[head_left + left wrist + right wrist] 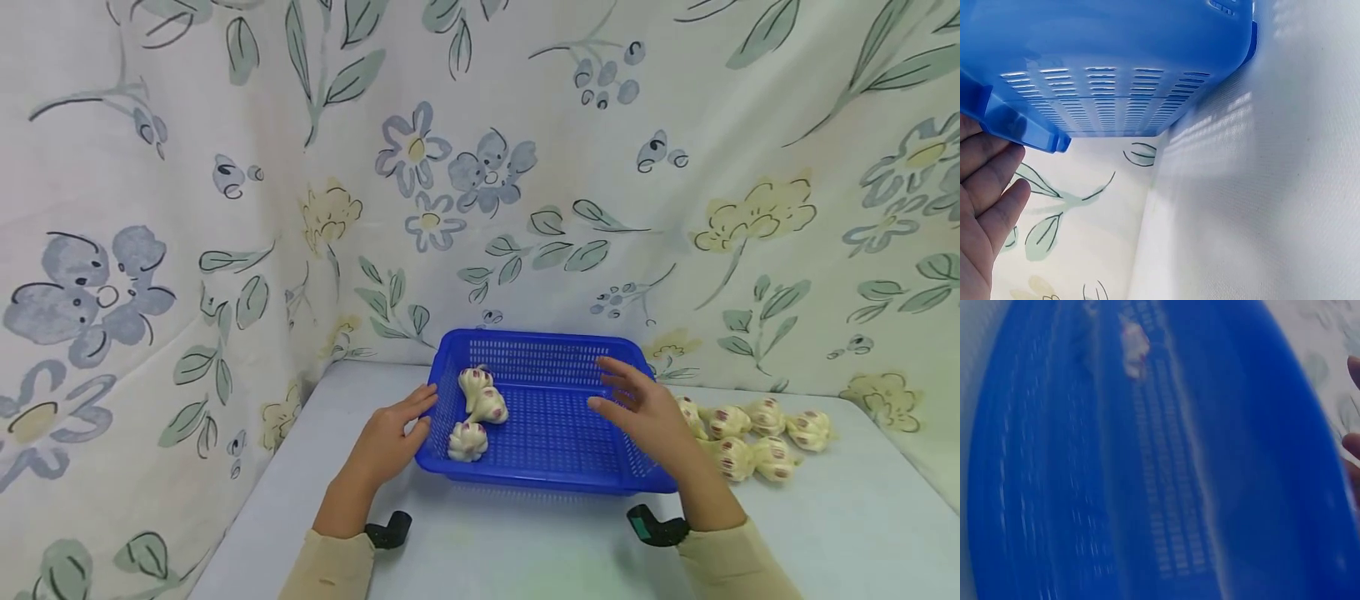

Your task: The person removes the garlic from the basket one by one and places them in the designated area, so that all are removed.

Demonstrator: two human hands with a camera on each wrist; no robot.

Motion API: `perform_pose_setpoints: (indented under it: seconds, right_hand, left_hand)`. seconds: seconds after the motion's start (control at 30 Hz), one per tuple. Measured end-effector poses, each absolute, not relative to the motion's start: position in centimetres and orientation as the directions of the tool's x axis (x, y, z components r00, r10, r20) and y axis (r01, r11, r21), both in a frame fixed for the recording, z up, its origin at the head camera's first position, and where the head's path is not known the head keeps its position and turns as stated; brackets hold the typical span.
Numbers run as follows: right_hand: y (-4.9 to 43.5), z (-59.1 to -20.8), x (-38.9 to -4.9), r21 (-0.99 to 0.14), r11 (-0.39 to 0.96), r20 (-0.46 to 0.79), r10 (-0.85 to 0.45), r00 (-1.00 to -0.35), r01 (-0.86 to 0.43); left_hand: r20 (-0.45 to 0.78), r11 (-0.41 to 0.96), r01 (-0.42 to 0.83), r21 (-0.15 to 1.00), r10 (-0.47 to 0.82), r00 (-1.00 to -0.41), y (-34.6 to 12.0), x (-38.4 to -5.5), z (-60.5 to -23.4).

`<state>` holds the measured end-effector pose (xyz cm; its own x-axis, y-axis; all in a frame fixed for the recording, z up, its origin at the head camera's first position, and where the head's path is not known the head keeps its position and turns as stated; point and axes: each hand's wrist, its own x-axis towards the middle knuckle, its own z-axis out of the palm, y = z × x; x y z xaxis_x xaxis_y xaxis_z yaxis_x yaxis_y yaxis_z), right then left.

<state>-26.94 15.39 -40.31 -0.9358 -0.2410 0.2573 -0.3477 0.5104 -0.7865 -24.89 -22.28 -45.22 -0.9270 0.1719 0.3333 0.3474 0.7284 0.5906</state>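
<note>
A blue plastic basket (555,479) stands on the table. Inside it, near its left wall, lie three garlic bulbs (468,442); one of them shows blurred as a pale garlic bulb (1134,350) in the right wrist view. My left hand (393,433) rests against the basket's left rim, its fingers extended; in the left wrist view the fingers (997,169) lie at the rim's outer side. Over the basket's right side hovers my right hand (648,417), fingers spread apart and holding nothing. Only some of its fingertips (1352,445) show in the right wrist view.
To the right of the basket, several more garlic bulbs (772,458) lie grouped on the white table (847,533), partly behind my right hand. A floral curtain (570,167) hangs behind the table and along its left side.
</note>
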Motion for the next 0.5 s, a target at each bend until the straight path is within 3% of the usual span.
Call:
perform_pose_setpoints:
  seconds: [0.5]
  right_hand:
    - [3.2, -41.7, -28.0, -0.854, 0.413, 0.107, -0.456, -0.883, -0.317]
  left_hand:
    - [0.344, 0.721, 0.360, 0.592, 0.178, -0.922, -22.5, -25.1, -45.5]
